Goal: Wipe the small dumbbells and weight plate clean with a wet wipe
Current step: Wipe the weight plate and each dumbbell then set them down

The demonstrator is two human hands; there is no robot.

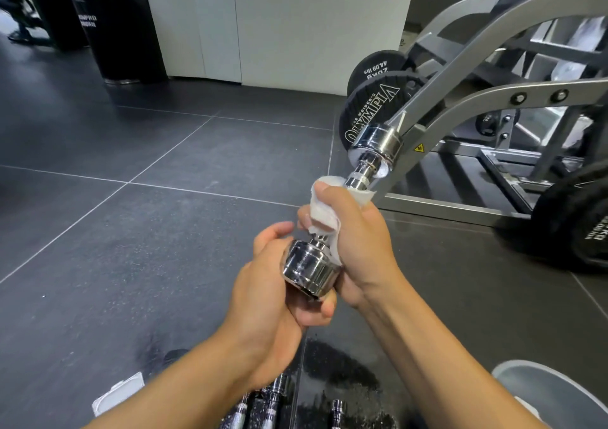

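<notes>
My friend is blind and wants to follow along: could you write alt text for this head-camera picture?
A person's right hand grips a white wet wipe wrapped round the handle of a chrome dumbbell, while the left hand holds its near end. Behind, black weight plates hang on a grey machine.

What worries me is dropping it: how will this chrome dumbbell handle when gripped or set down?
Probably heavy for its size: the chrome dumbbell looks solid metal, and the left hand cradles its near head. Likely slippery, with polished ends and a wet wipe round the handle under the right hand. Its round heads would probably roll on the flat floor.
</notes>
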